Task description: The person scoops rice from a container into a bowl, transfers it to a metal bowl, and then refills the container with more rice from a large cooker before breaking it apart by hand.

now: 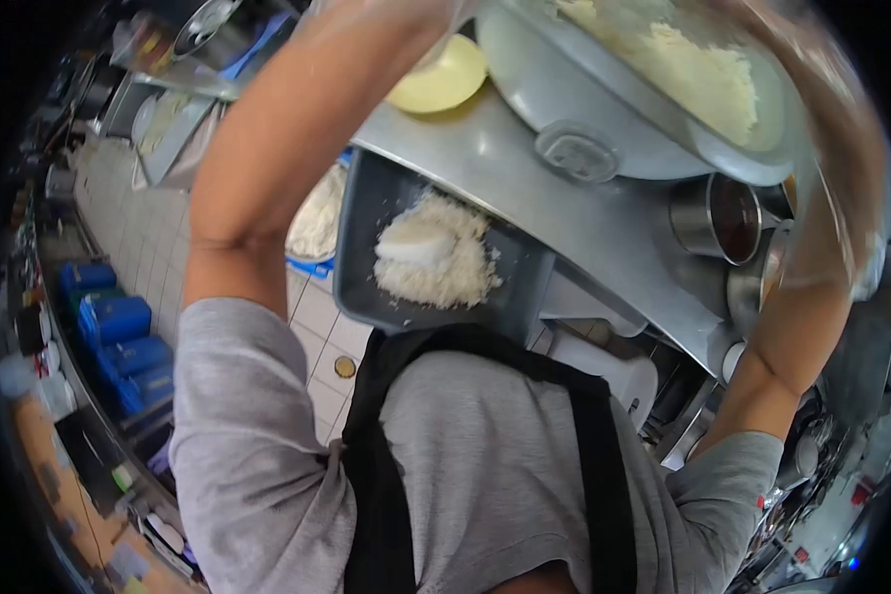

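Observation:
A big pale plastic basin (525, 74) with a moulded handle sits on the steel counter, holding a mound of pale yellow crumbly food (698, 79). My right arm reaches around its right side in a clear plastic glove; the gloved part near my right hand (812, 59) is blurred at the top edge, and its fingers are not visible. My left forearm extends up past the basin's left side, with only a bit of clear glove showing at the top edge. That hand is out of frame. A yellow bowl (441, 79) stands beside my left forearm.
Below the counter edge, a dark grey tub (361, 287) holds white crumbs (455, 272) and a white scoop-like piece (411, 243). Behind my left arm shows a container of white powder (317, 218). A steel pot (698, 220) with dark liquid stands right. Blue bins (119, 322) line the left.

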Tool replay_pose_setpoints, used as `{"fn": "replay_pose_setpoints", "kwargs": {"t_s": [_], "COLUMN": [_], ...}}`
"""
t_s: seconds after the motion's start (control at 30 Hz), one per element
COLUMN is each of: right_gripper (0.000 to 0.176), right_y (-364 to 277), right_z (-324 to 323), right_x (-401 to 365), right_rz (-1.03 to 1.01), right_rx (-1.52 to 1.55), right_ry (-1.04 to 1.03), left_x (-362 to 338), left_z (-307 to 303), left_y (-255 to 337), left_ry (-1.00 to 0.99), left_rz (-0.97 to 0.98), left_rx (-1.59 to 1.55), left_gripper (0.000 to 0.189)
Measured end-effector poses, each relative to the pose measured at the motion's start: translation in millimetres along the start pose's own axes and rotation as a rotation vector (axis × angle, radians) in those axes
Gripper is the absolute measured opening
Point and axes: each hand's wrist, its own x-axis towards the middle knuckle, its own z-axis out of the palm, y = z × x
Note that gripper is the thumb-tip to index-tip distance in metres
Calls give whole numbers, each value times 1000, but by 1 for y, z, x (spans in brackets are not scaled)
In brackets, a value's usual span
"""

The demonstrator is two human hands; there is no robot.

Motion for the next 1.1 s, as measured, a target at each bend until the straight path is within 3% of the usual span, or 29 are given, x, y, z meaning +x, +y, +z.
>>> {"fn": "replay_pose_setpoints", "kwargs": {"t_s": [0.2,0.33,0.37,0.4,0.43,0.47,0.5,0.6,0.63,0.67,0.77,0.83,0.93,0.97,1.03,1.1], "right_gripper": [82,80,81,81,81,83,81,70,66,62,47,36,28,29,30,29], "right_y": [-90,-87,-74,-60,-35,-19,-7,17,11,3,-41,-39,-19,-17,31,100], "right_z": [101,193,218,241,278,309,328,339,319,296,179,108,23,2,-12,3], "right_x": [-36,-46,-54,-61,-77,-87,-99,-109,-101,-97,-65,-62,-24,-2,46,88], "right_rz": [-215,-33,39,149,83,212,238,325,273,223,181,-19,0,239,290,102], "right_rx": [-248,-209,3,116,179,229,281,205,124,42,23,-15,-16,-56,-379,-460], "right_ry": [-101,-123,-125,-259,-208,-238,-213,-367,-410,-455,-491,-323,-173,-163,-170,-94], "left_x": [-137,-236,-255,-266,-283,-288,-302,-298,-293,-288,-249,-217,-160,-140,-96,-50], "left_z": [-26,-28,-26,-22,-32,-32,-45,-57,-56,-61,-46,-38,-27,-25,-22,-15], "left_y": [-52,-129,-149,-162,-204,-227,-270,-279,-286,-291,-210,-166,-117,-107,-95,-91], "left_ry": [378,665,720,733,766,765,782,512,525,483,430,431,438,426,418,422], "left_rz": [136,0,-56,-100,-182,-187,-245,-421,-288,-276,-164,1,289,396,612,832], "left_rx": [44,-4,-44,-47,21,-122,173,626,690,770,919,917,986,1006,1016,989], "left_gripper": [67,70,71,68,64,62,60,69,72,72,74,73,65,62,57,53]}}
